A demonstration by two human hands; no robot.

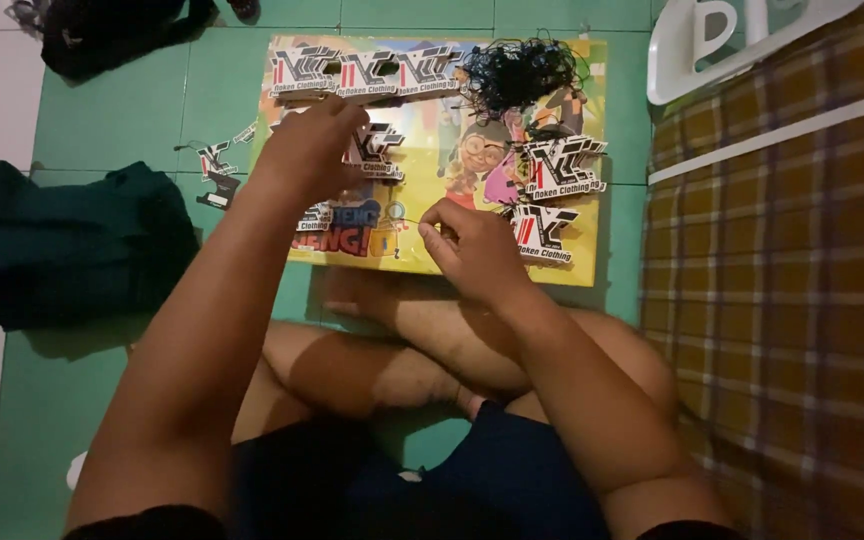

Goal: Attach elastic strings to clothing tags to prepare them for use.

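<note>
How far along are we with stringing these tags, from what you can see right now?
Hard to count what is done: black-and-white tags lie spread over the yellow cartoon board, but whether any are strung is too small to tell. In hand: the left hand holds one tag while the right hand pinches a thin string. Left: a tangle of black strings sits unused on the board.

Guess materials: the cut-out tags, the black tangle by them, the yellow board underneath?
Cut-out tags: probably printed card, flat, stiff edges, slight sheen. Black tangle: thin string or cord loops, matte. Yellow board: likely printed cardboard or a book cover, smooth; cannot tell which. Left hand holds one tag.
</note>
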